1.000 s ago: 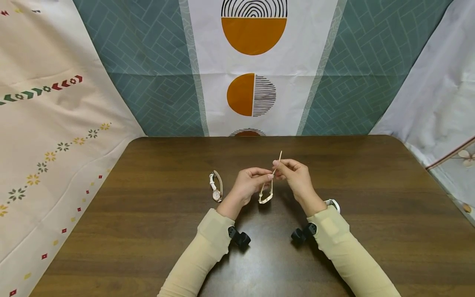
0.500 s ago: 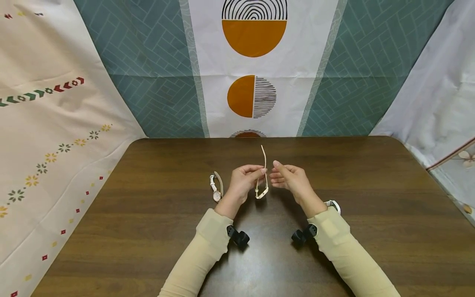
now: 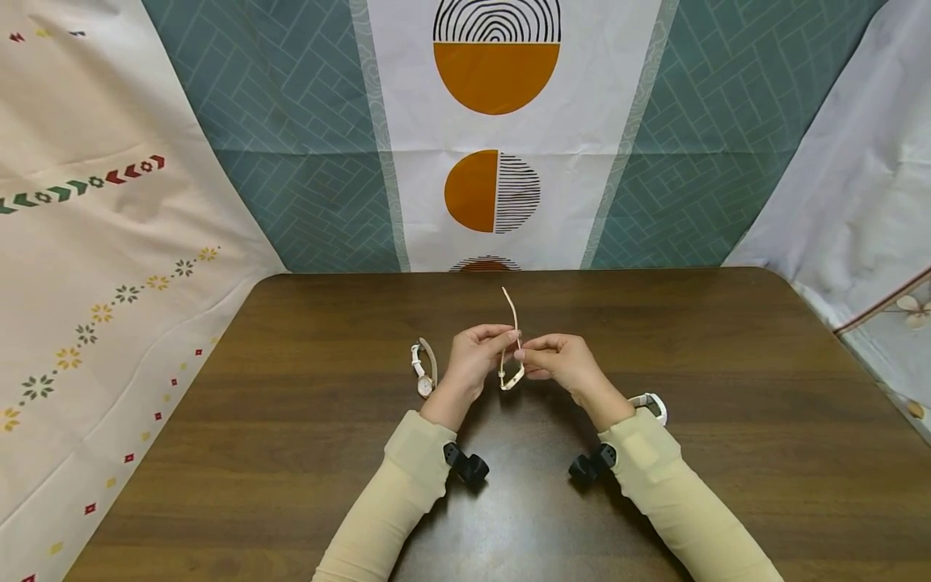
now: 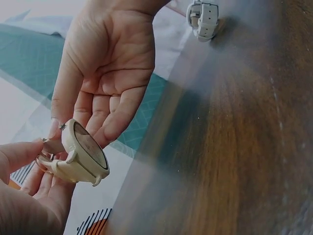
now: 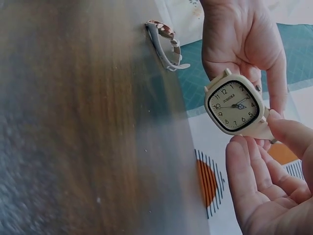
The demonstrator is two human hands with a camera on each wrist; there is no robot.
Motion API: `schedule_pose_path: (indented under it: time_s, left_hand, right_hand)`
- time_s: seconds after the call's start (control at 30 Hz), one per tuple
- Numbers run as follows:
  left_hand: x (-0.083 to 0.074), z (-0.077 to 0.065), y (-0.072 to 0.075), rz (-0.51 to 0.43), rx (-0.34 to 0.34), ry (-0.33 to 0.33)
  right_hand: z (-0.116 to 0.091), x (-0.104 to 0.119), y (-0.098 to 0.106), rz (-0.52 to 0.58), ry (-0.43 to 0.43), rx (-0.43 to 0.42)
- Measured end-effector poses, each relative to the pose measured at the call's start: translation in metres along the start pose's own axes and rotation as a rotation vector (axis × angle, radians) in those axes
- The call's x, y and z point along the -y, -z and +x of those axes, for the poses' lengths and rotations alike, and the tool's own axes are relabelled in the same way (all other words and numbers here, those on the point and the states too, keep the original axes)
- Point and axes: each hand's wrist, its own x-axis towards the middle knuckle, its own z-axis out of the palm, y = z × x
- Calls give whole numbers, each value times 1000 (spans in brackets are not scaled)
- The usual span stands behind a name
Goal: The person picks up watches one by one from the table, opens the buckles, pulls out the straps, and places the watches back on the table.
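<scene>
A cream wristwatch (image 3: 512, 378) with a rounded-square case is held above the table, its long strap end sticking up. The dial (image 5: 234, 106) has dark numerals and faces the right wrist view. My left hand (image 3: 476, 356) pinches the strap around its buckle area between thumb and fingers. My right hand (image 3: 570, 368) has its thumb and fingertips on the strap just below the left fingertips, near the case. In the left wrist view the case (image 4: 84, 152) shows edge-on between both hands. Parts of the strap and buckle are hidden by the fingers.
A white-strapped watch with a rose-gold case (image 3: 425, 384) lies left of my left wrist on the brown wooden table (image 3: 291, 453). Another white watch (image 3: 657, 408) sits beside my right wrist, partly covered by the sleeve. Patterned cloths (image 3: 320, 162) hang behind the table.
My right hand held the upper strap, let go and drew back with spread fingers, then came down onto the strap nearer the case. The watch and left hand shifted slightly left.
</scene>
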Motion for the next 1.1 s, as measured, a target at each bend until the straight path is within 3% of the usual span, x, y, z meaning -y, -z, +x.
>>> schedule_pose_path:
  time_s: [0.43,0.63,1.1]
  left_hand:
    - [4,0,-6,-57,-43,13]
    - [6,-1,-7,-82,-98,-35]
    - [0,-1,-2,-95,-120,-55]
  right_hand:
    - [0,1,4,-14,20,1]
    - [-1,0,3,-27,28,4]
    - [-4,2,2,-24,35,19]
